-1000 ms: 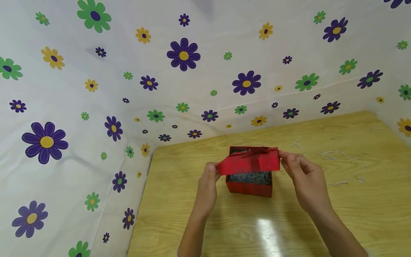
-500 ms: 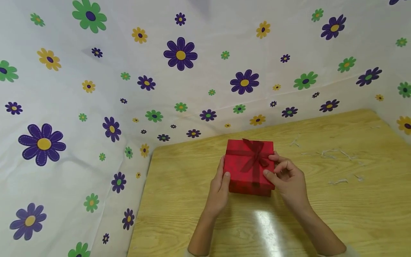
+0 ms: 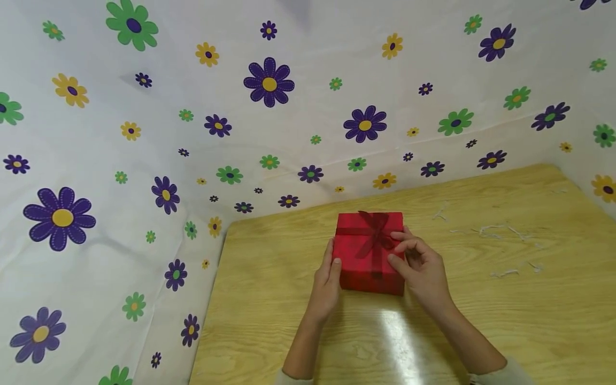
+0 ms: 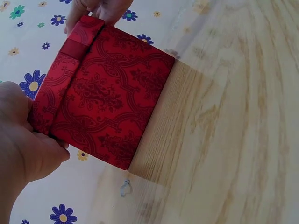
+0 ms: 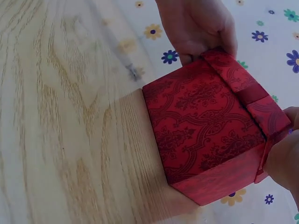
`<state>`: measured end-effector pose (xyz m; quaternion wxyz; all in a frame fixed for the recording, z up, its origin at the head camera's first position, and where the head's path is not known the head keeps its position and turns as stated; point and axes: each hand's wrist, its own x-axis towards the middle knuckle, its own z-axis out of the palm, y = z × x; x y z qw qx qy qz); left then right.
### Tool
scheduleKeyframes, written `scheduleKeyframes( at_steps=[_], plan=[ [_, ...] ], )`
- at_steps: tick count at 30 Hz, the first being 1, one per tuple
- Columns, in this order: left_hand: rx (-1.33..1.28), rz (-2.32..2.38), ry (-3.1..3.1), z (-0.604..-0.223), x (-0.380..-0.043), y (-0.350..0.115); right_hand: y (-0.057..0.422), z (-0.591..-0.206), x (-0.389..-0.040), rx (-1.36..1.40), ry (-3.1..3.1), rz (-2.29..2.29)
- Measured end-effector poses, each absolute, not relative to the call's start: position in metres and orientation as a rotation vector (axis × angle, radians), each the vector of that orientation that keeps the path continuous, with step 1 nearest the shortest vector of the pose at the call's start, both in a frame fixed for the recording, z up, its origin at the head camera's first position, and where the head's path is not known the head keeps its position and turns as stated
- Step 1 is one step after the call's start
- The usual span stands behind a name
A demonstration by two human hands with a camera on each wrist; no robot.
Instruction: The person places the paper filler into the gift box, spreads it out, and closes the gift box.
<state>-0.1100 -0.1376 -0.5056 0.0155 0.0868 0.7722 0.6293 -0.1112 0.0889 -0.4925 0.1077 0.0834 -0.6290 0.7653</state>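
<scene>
A red gift box [image 4: 112, 98] with a dark damask pattern stands on the wooden table, its lid [image 3: 353, 254] fitted over the top. A dark red ribbon with a bow [image 3: 375, 238] crosses the lid. At the left side my left hand [image 3: 324, 291] grips the lid, thumb by the near left corner and fingers along the side. My right hand [image 3: 425, 275] holds the lid's right side, its thumb over the top edge beside the ribbon and its fingers bent. Both wrist views show the lid's rim overlapping the box wall. The inside of the box is hidden.
Thin white paper shreds [image 3: 505, 232] lie scattered on the table [image 3: 269, 299] to the right of the box. A white flower-printed cloth [image 3: 298, 117] rises behind the table and at its sides.
The lid, earlier tilted above the open box with shredded filling showing, has come down level onto it and then lower. Both hands have moved with it and still hold its sides.
</scene>
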Motion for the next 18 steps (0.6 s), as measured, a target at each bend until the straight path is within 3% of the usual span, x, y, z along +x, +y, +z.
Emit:
scheduleKeyframes(
  at_steps=[18],
  plan=[
    [0.204, 1.961, 2.424, -0.525, -0.104, -0.132, 0.099, -0.516, -0.115, 0.354, -2.053, 2.115]
  ],
)
